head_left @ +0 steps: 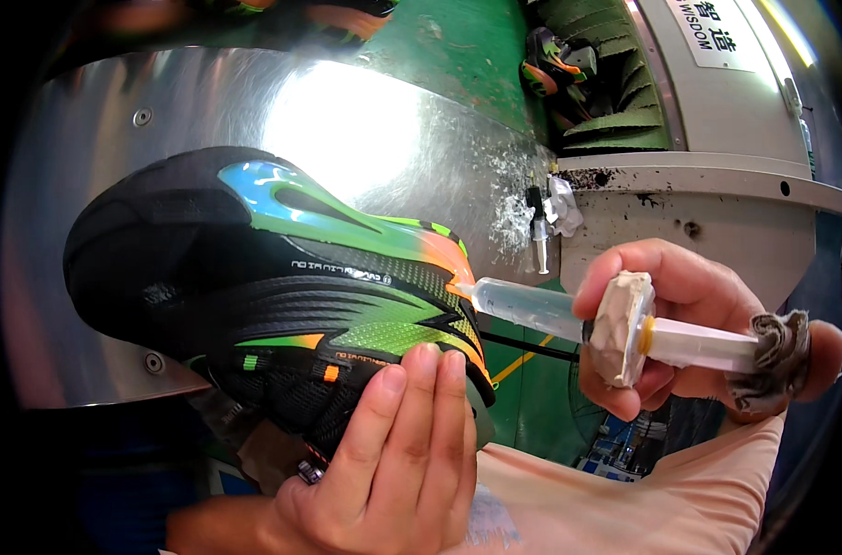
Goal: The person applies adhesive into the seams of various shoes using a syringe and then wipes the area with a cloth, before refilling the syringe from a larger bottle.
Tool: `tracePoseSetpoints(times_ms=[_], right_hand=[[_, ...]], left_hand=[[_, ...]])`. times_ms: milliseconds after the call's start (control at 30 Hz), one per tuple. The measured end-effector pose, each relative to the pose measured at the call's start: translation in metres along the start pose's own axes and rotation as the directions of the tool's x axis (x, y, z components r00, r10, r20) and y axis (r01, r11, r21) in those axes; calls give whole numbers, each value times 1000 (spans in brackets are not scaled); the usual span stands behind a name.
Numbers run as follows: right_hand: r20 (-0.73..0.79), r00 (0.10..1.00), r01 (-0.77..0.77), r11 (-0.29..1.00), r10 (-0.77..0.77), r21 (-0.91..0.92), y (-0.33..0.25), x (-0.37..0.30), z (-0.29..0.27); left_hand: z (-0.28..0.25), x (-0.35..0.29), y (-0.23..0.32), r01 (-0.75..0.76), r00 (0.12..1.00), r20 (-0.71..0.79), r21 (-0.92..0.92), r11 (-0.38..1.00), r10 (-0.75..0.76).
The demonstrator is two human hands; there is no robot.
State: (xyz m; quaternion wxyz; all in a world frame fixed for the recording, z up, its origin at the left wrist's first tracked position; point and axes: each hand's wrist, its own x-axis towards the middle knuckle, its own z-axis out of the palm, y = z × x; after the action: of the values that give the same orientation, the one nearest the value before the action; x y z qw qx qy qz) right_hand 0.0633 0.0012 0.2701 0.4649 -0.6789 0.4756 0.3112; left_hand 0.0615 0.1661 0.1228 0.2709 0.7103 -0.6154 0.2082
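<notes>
A black sneaker with green and orange overlays lies on its side in front of me, toe to the left. My left hand grips it from the near side, fingers pressed flat together on the upper near the heel end. In my right hand is a clear plastic syringe, with a cloth-like wrap around its flange and another on the plunger's end. The syringe tip touches, or nearly touches, the seam by the orange part at the sneaker's heel. Whether anything comes out of the tip cannot be seen.
Under the sneaker runs a shiny metal bench. On its right end lie a smaller syringe, crumpled white paper and white residue. Beyond, another shoe rests at a machine opening with green strip curtains.
</notes>
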Motion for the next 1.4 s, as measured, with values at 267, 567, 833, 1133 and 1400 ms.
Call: tracePoseSetpoints(times_ms=[267, 567, 833, 1133, 1400], right_hand=[[50, 994, 92, 984, -101, 154, 11, -7, -5], [259, 782, 376, 761, -567, 528, 95, 26, -50], [193, 526, 414, 448, -828, 793, 167, 101, -79], [361, 645, -110, 386, -674, 916, 179, 124, -85], [35, 507, 70, 82, -861, 994, 198, 142, -71]], left_hand=[[1, 11, 1, 98, 993, 82, -104, 990, -89], [-10, 32, 8, 300, 951, 137, -197, 933, -277], [-4, 67, 4, 202, 932, 309, -5, 979, -190], [21, 149, -55, 123, 774, 629, -43, 991, -69], [43, 185, -33, 684, 572, 579, 53, 727, -581]])
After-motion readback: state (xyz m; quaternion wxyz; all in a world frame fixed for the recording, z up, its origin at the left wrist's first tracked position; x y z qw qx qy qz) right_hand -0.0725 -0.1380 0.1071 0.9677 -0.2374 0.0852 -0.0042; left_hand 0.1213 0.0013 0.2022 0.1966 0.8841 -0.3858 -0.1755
